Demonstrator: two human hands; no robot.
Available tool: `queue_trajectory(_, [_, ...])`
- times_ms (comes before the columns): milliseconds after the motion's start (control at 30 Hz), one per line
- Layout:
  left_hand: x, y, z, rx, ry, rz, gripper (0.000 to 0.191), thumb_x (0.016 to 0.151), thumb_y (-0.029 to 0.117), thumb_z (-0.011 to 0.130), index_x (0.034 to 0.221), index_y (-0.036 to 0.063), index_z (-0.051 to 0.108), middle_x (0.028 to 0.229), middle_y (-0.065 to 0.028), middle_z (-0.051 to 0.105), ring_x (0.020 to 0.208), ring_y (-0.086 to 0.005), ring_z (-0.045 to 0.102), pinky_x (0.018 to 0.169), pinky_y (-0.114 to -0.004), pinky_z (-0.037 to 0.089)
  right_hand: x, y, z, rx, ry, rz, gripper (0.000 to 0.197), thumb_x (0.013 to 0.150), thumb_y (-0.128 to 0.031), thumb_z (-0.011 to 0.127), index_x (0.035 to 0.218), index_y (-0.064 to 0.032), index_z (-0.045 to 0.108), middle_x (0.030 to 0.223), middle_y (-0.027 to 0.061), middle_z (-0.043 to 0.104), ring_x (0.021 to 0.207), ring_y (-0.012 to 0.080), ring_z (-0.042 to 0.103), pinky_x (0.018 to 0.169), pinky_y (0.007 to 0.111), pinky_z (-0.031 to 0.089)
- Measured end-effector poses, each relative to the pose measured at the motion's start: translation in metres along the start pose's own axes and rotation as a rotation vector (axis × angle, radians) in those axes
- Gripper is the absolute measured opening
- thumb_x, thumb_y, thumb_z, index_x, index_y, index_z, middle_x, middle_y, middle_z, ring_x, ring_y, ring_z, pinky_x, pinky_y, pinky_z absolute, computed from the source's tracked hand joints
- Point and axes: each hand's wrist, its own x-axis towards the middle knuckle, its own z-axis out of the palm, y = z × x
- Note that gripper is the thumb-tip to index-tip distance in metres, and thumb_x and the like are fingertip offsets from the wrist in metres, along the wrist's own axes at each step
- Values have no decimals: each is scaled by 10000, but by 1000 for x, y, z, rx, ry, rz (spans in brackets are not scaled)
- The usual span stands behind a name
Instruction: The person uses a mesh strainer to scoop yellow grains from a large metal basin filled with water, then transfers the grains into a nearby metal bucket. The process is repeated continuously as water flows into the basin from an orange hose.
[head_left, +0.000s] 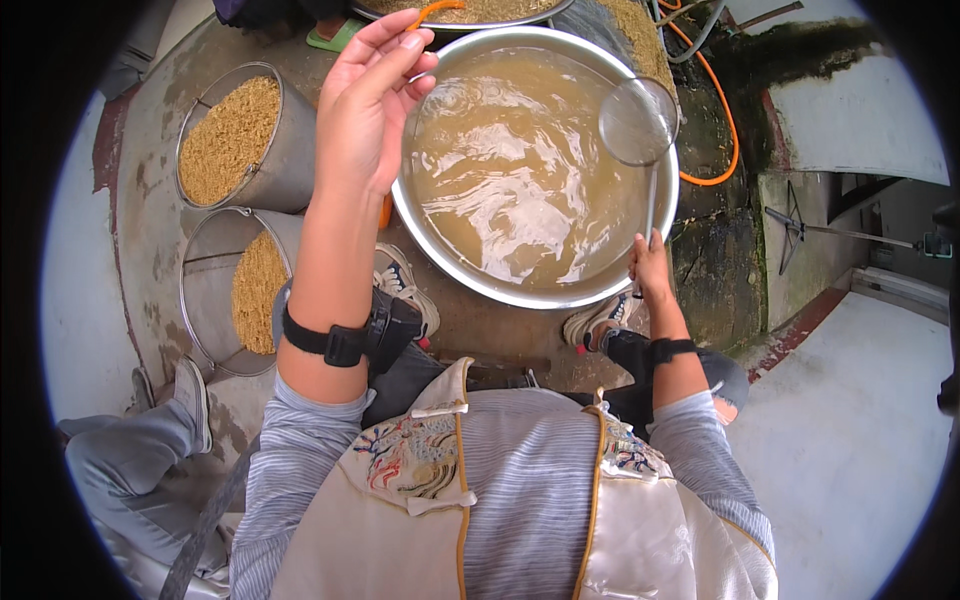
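A wide metal basin (480, 262) of cloudy brown water stands before me. My right hand (651, 264) grips the handle of a round fine-mesh skimmer (639, 121), whose mesh head is over the basin's right side, near the rim. My left hand (375, 94) is raised at the basin's upper left, palm turned inward and fingers bent. Its fingertips are beside an orange tube or hose end (439, 7); whether they touch or hold it, I cannot tell.
Two metal buckets (296, 142) (199, 292) of grain husks stand at left. Behind the basin is another wide pan (480, 25). An orange hose (731, 127) curves at right. Another person's legs (142, 465) are at lower left; a green slipper (334, 36) shows at top.
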Motion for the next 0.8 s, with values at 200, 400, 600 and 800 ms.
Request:
queue_trajectory(200, [2, -1, -5, 11, -14, -1, 283, 889, 81, 590, 1163, 17, 552, 1036, -75, 609, 873, -115, 570, 757, -247, 475, -7, 39, -1, -106, 3, 113, 265, 971, -241, 454, 1151, -52, 405, 610, 26, 455, 403, 116, 404, 340, 264, 350])
queue_trajectory(400, [3, -2, -6, -19, -30, -10, 275, 891, 72, 583, 1159, 18, 558, 1030, -76, 611, 863, -118, 574, 754, -253, 484, -33, 27, 61, 96, -286, 344, 249, 974, -280, 459, 1169, -138, 398, 629, -11, 409, 444, 84, 356, 366, 246, 331])
queue_trajectory(600, [2, 0, -7, -26, -29, -9, 275, 891, 70, 582, 1160, 18, 558, 1022, -74, 614, 858, -118, 577, 751, -251, 485, -28, -14, 137, 285, -496, 372, 244, 978, -264, 466, 1160, -112, 404, 644, -23, 390, 470, 62, 349, 383, 206, 303])
queue_trajectory(800, [4, 3, -10, -30, -45, 4, 276, 901, 64, 568, 1171, 12, 552, 1028, -75, 614, 863, -114, 575, 743, -242, 483, -35, -33, 110, 455, -601, 360, 257, 981, -256, 466, 1182, -98, 441, 644, -25, 402, 473, 52, 343, 390, 201, 297])
